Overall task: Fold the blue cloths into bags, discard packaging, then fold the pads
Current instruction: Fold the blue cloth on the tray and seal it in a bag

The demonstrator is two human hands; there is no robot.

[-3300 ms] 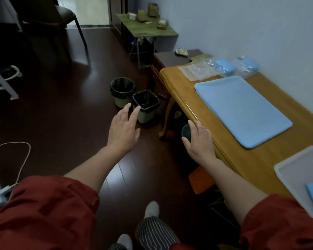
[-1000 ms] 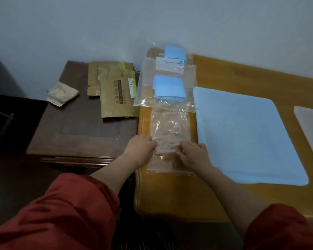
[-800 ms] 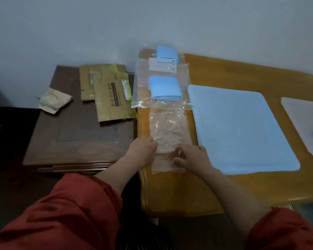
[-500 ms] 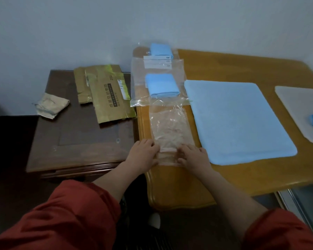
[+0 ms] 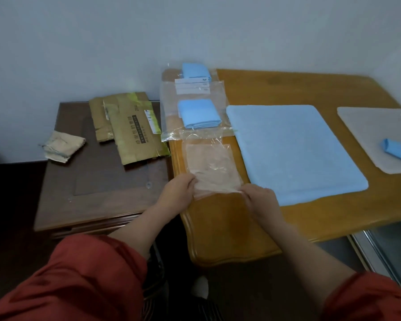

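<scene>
An empty clear plastic bag (image 5: 212, 166) lies on the wooden table (image 5: 299, 89) near its left end. My left hand (image 5: 177, 193) pinches the bag's near left corner and my right hand (image 5: 261, 200) pinches its near right corner. Beyond it lie two clear bags, one with a folded blue cloth (image 5: 198, 113) inside and a farther one with another folded blue cloth (image 5: 196, 70). A large blue pad (image 5: 294, 151) lies flat to the right of the bags. A small rolled blue cloth (image 5: 396, 149) rests on a white tray (image 5: 366, 130) at the far right.
A dark wooden side cabinet (image 5: 90, 188) stands left of the table, carrying flattened cardboard packaging (image 5: 132, 128) and a crumpled paper scrap (image 5: 64, 145). A white wall runs behind everything. The table's near edge curves just below my hands.
I have turned from the floor bins to the table and taken hold of the empty bag. Over the last second both hands drew its near end toward me.
</scene>
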